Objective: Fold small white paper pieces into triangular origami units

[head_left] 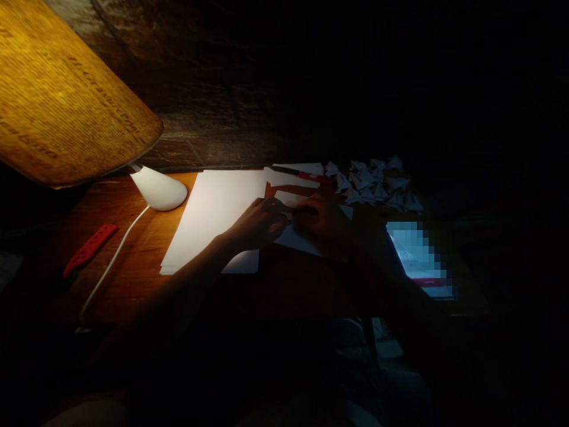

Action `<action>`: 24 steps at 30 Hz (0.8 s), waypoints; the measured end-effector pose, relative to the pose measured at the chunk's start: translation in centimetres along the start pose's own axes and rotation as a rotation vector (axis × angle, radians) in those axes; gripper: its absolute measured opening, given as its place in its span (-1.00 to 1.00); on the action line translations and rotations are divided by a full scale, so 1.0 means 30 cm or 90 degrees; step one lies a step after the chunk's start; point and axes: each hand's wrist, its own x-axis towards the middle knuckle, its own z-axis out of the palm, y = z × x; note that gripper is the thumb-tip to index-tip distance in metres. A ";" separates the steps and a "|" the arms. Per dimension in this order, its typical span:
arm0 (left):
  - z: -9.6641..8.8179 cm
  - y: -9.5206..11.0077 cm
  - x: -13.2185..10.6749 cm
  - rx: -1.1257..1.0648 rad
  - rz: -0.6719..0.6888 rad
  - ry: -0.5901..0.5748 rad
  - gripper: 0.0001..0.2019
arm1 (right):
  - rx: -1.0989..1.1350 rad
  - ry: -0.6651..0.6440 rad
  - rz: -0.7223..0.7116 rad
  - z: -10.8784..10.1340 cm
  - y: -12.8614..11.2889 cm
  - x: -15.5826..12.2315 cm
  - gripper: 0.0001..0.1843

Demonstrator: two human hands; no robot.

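Note:
Over the middle of the wooden desk, my left hand [262, 224] and my right hand [317, 218] meet with bent fingers. Between their fingertips is a small piece of white paper [287, 214], mostly hidden by the fingers and shadow. Loose white paper [300, 238] lies beneath my hands, with a larger stack of white sheets [217, 207] to the left. Just beyond my right hand rests a slim black and red tool [306, 174], perhaps a cutter. Several small, pointed folded paper pieces [373, 182] are grouped at the back right.
A lamp with a yellow printed shade [75, 95] and white base [160, 190] stands at left, its white cord [115, 255] running forward. Nearby lies a red power strip [91, 249]. A lit screen device [413, 261] lies at right. Dark wall behind the wooden desk [142, 231].

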 end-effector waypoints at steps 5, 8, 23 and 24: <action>-0.008 0.004 -0.003 0.003 -0.010 -0.015 -0.76 | -0.005 -0.006 0.008 0.001 -0.001 -0.004 -0.76; -0.014 0.007 -0.006 0.018 -0.002 -0.030 -0.77 | -0.001 -0.010 0.000 -0.002 -0.002 -0.003 -0.75; -0.028 0.032 -0.008 0.047 0.023 -0.030 -0.73 | -0.037 -0.004 0.010 -0.006 -0.027 -0.008 -0.78; -0.027 0.031 -0.008 0.050 0.021 -0.031 -0.73 | -0.036 -0.007 0.007 -0.007 -0.027 -0.009 -0.79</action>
